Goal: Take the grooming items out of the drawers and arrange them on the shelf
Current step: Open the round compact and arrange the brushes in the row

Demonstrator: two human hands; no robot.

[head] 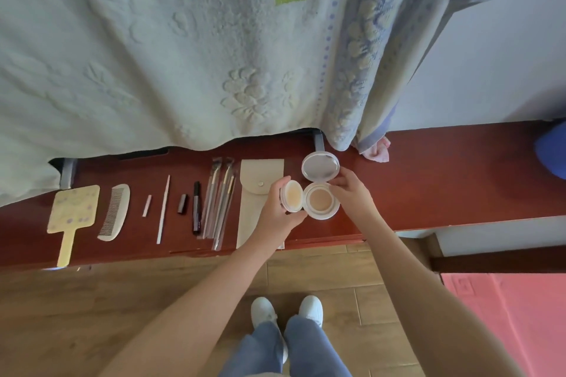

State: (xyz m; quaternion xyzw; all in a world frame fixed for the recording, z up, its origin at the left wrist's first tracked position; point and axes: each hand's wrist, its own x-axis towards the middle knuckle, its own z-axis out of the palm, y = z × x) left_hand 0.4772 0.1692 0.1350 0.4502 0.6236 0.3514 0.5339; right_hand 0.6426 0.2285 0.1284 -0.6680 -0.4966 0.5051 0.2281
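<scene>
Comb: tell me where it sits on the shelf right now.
In the head view, the white comb lies flat near the left end of the red-brown shelf, between the yellow hand mirror on its left and a small pink stick on its right.

Open white cushion compact [321, 199] (lid up), on red-brown shelf [444, 180].

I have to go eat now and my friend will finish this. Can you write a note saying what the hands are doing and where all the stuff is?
Left hand: holding the round puff piece.
Right hand: fingers on the open compact, with its mirror lid flipped up.
Already lined up on the red shelf, left to right: hand mirror, comb, small pink stick, long white stick, small dark tube, dark pen, brushes, pouch.
Left: put the puff piece back, close the compact, set it at the row's right end. The drawers are out of view, so check them.
</scene>
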